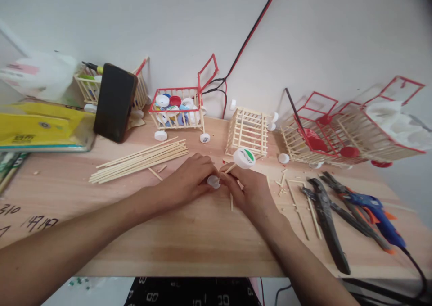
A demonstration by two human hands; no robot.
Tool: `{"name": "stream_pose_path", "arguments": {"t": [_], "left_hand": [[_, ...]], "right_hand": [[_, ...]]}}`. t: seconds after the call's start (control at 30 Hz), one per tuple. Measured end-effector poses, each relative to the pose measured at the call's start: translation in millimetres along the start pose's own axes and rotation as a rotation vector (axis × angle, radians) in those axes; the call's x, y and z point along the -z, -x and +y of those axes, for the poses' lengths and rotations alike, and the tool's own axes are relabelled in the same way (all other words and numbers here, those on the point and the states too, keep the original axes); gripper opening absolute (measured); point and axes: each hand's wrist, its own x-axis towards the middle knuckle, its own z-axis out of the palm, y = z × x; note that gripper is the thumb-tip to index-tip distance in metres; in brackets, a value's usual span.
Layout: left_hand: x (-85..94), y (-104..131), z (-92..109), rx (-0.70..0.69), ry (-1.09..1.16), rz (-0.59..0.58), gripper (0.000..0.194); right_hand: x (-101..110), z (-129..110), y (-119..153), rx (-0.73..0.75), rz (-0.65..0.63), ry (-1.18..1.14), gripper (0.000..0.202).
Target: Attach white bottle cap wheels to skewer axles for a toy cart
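My left hand (192, 180) is closed on a small white bottle cap (213, 182) near the middle of the table. Close against it, my right hand (249, 189) pinches a short wooden stick (230, 168). A white cap with a green mark (244, 158) sits at the stick's upper end, above my right knuckles. My fingers partly hide the stick's lower end, so I cannot tell whether it touches the cap in my left hand. Just beyond my hands stands a stick-built basket (248, 130) with white caps as wheels.
Left of my hands lies a pile of wooden sticks (141, 159). A small cart (177, 110) full of caps stands behind, beside a phone (115, 102). On the right are cutters (326, 225), a blue glue gun (378, 216), cut sticks and more carts (310, 141).
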Motion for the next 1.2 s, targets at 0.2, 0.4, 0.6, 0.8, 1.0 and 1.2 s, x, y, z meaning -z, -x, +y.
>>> {"name": "stream_pose_path", "arguments": {"t": [0.2, 0.4, 0.6, 0.8, 1.0, 1.2], "left_hand": [[-4.0, 0.8, -3.4, -0.018, -0.113, -0.007, 0.006], [-4.1, -2.0, 0.4, -0.026, -0.166, 0.037, 0.009], [-15.5, -0.7, 5.3, -0.026, -0.182, 0.011, 0.016], [-21.0, -1.0, 2.8, -0.027, -0.169, 0.017, 0.016], [-20.0, -1.2, 2.0, 0.005, -0.116, 0.024, 0.010], [-15.3, -1.1, 0.6, 0.015, -0.044, 0.047, 0.015]], "right_hand": [[-0.7, 1.7, 1.2, 0.023, -0.001, 0.003, 0.019], [8.2, 0.7, 3.3, 0.064, 0.079, 0.049, 0.018], [15.5, 0.9, 3.9, 0.051, -0.002, 0.080, 0.025], [15.0, 5.9, 5.5, 0.011, 0.000, 0.094, 0.027], [13.1, 5.6, 4.5, -0.004, -0.032, 0.051, 0.029], [13.0, 5.8, 5.9, 0.010, -0.032, 0.042, 0.022]]}}
